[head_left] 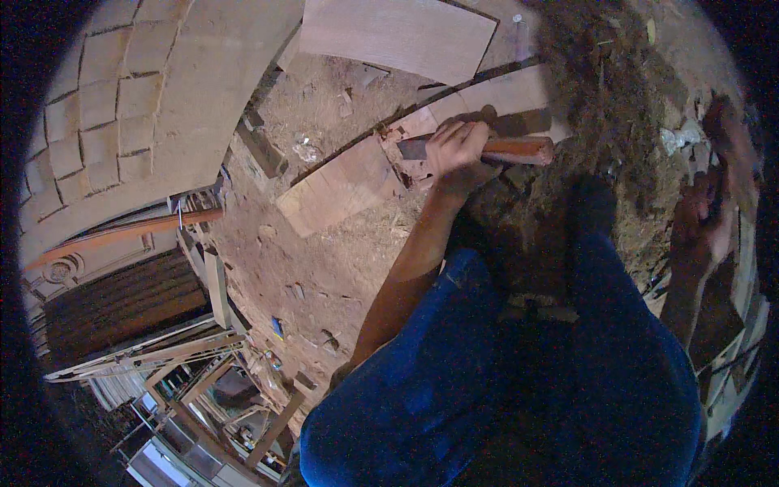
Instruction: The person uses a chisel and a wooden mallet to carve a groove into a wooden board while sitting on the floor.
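My left hand (457,152) is closed around a tool with a reddish wooden handle (518,150) and a flat dark blade (411,148); it looks like a chisel. The tool lies over a narrow pale board (337,183) on the dirt, where there is a broken patch with chips. At the far right, in shadow, my right hand (704,211) is raised with fingers curled round a long brownish object (729,134), too dim to identify. My knees (406,365) in blue trousers are below.
A wider pale board (398,32) lies beyond. At left stand large panels with square blocks (105,97), a dark slatted piece (126,300) and an orange strip. Timber frames and offcuts (219,390) are heaped at lower left. Litter lies on the dirt (276,268).
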`<state>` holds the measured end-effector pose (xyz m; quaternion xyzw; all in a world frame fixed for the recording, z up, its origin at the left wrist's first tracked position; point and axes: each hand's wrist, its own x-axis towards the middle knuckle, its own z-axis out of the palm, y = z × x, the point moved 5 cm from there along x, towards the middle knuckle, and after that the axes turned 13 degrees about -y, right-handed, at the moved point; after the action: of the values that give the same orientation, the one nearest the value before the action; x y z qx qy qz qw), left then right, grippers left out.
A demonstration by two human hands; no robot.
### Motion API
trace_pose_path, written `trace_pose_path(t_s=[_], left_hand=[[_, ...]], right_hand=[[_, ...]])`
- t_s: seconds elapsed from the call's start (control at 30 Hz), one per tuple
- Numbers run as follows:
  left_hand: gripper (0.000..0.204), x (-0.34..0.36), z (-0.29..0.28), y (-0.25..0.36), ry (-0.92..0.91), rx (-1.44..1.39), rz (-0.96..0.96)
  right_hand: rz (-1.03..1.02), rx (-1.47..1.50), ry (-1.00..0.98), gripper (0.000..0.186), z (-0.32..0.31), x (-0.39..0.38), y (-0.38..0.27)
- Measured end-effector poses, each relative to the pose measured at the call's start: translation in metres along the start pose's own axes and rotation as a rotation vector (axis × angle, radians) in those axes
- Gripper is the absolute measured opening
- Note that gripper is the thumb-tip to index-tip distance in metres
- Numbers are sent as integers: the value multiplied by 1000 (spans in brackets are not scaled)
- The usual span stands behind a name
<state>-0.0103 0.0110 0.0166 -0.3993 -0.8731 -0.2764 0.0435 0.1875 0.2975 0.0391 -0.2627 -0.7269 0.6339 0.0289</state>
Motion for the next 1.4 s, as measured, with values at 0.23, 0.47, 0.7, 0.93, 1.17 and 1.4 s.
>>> trace_pose_path(t_s=[0.23,0.47,0.7,0.93,1.17,1.4], left_hand=[[16,-12,6,-15,-100,79,-48],[13,1,10,-3,-61,-22,-24],[22,-2,8,-4,7,-7,-22],[26,-7,12,-13,-38,145,-10],[22,-6,21,-8,11,28,-24],[18,-4,10,-10,93,136,84]], right_hand=[[-87,-389,-275,38,76,-9,3],[-72,-457,-271,35,71,-7,-6],[127,-105,-185,32,37,10,-4],[-10,87,-41,29,30,9,-36],[-15,-212,-142,27,49,6,-32],[-42,-245,-203,26,60,6,-41]])
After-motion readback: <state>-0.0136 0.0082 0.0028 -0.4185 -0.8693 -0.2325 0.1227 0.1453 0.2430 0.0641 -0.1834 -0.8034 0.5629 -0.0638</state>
